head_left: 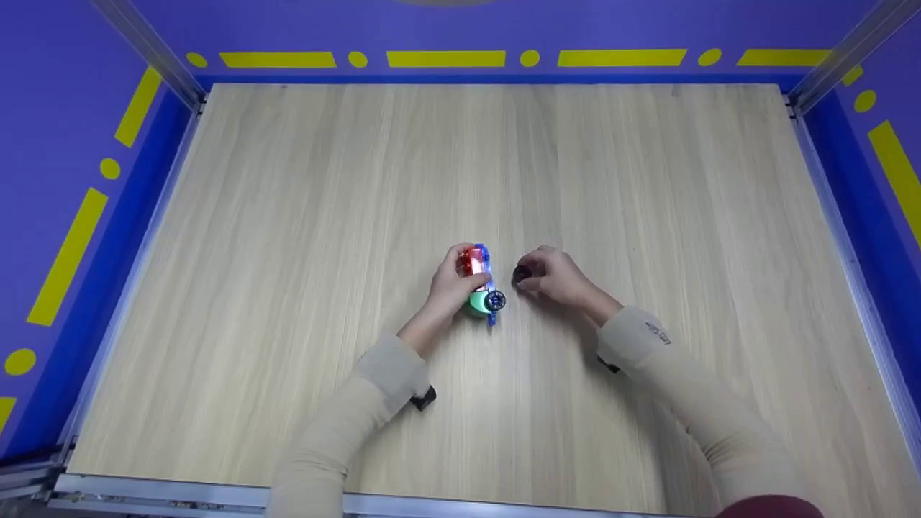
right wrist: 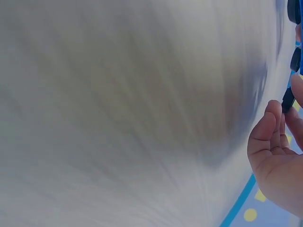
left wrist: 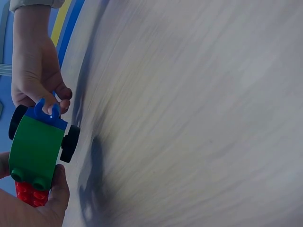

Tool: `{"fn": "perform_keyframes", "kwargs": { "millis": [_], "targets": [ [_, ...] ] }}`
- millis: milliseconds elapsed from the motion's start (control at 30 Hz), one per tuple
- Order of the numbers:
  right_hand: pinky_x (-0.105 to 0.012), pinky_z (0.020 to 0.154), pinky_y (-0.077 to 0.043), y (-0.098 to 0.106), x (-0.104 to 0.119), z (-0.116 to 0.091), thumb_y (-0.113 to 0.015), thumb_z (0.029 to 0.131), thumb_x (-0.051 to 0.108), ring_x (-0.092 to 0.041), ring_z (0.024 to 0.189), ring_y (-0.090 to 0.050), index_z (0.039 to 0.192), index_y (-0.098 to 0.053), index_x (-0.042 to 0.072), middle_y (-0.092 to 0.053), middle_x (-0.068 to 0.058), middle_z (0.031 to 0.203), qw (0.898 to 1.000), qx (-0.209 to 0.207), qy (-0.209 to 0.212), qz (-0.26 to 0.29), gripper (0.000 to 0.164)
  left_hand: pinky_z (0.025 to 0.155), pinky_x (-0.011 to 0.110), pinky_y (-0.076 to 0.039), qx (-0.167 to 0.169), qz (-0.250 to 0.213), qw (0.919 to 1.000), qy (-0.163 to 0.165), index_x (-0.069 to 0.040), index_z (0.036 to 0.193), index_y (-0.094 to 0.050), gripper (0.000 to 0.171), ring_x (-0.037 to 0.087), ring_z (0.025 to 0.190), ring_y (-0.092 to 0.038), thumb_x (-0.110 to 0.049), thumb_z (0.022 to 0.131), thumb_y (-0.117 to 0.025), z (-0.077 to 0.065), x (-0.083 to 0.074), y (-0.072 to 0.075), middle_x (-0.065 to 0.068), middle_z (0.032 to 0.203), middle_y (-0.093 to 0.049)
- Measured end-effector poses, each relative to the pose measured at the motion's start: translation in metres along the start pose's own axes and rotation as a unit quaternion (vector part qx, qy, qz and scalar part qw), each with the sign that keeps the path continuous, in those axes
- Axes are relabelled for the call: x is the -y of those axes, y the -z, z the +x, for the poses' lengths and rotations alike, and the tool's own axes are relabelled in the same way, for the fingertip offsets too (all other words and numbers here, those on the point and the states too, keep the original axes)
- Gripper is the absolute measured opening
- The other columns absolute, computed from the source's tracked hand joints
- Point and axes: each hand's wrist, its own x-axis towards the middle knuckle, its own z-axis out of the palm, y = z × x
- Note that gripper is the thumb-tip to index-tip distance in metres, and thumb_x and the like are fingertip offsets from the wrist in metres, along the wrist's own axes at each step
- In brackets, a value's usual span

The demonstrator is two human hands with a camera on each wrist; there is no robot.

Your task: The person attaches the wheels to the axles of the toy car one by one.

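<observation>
My left hand (head_left: 452, 286) grips a toy vehicle of building bricks, held on its side with the wheels facing right. It has a green brick (left wrist: 37, 147), a red studded brick (left wrist: 32, 194) and a blue base (head_left: 483, 252) with a blue hook (left wrist: 47, 109) at one end. A black wheel (head_left: 495, 300) sits on the base near the green brick, and a second wheel (left wrist: 18, 122) shows on the opposite side. Just right of the vehicle, my right hand (head_left: 561, 277) pinches a loose black wheel (head_left: 521, 273) between thumb and fingers, a small gap away from the base.
Both hands work over a wide wood-grain table (head_left: 324, 216). Blue-purple walls (head_left: 446, 32) with yellow markings enclose it at the back and sides. A metal rail (head_left: 165, 491) runs along the front edge.
</observation>
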Motion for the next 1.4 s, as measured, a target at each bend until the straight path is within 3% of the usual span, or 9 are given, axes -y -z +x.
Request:
{"fn": "perform_keyframes", "kwargs": {
  "millis": [467, 733, 1100, 1400],
  "targets": [
    [-0.025, 0.065, -0.041, 0.003, 0.021, -0.004, -0.065, 0.074, 0.003, -0.021, 0.083, -0.050, 0.107, -0.060, -0.001, -0.054, -0.012, 0.098, 0.999, 0.010, 0.041, -0.005, 0.033, 0.101, 0.036, -0.033, 0.005, 0.000, 1.0000, 0.004, -0.021, 0.126, -0.039, 0.054, 0.023, 0.125, -0.035, -0.010, 0.078, -0.062, -0.001, 0.000, 0.000, 0.007, 0.136, -0.038],
    [-0.026, 0.067, -0.041, 0.004, 0.030, -0.004, -0.065, 0.076, 0.005, -0.021, 0.083, -0.051, 0.109, -0.059, -0.001, -0.055, -0.012, 0.100, 0.998, 0.000, 0.065, -0.016, 0.034, 0.102, 0.037, -0.032, 0.006, 0.008, 0.9999, -0.003, -0.019, 0.126, -0.039, 0.055, 0.024, 0.127, -0.033, -0.010, 0.078, -0.063, -0.003, -0.001, 0.000, 0.007, 0.137, -0.036],
    [-0.031, 0.072, -0.046, -0.003, 0.039, -0.006, -0.063, 0.077, 0.002, -0.022, 0.082, -0.053, 0.106, -0.059, 0.002, -0.057, -0.012, 0.101, 0.995, -0.028, 0.096, -0.017, 0.030, 0.099, 0.037, -0.036, 0.012, 0.008, 0.9999, 0.000, -0.019, 0.126, -0.040, 0.054, 0.025, 0.122, -0.040, -0.008, 0.078, -0.063, -0.003, -0.001, -0.002, 0.009, 0.134, -0.039],
    [-0.030, 0.072, -0.049, -0.008, 0.043, -0.009, -0.064, 0.079, 0.007, -0.020, 0.082, -0.055, 0.107, -0.057, 0.004, -0.057, -0.009, 0.101, 0.986, -0.071, 0.133, -0.070, 0.029, 0.096, 0.036, -0.038, 0.026, -0.006, 0.9994, -0.020, -0.017, 0.125, -0.042, 0.053, 0.025, 0.117, -0.044, -0.006, 0.077, -0.063, -0.004, -0.001, -0.002, 0.010, 0.129, -0.043]
  ]
}}
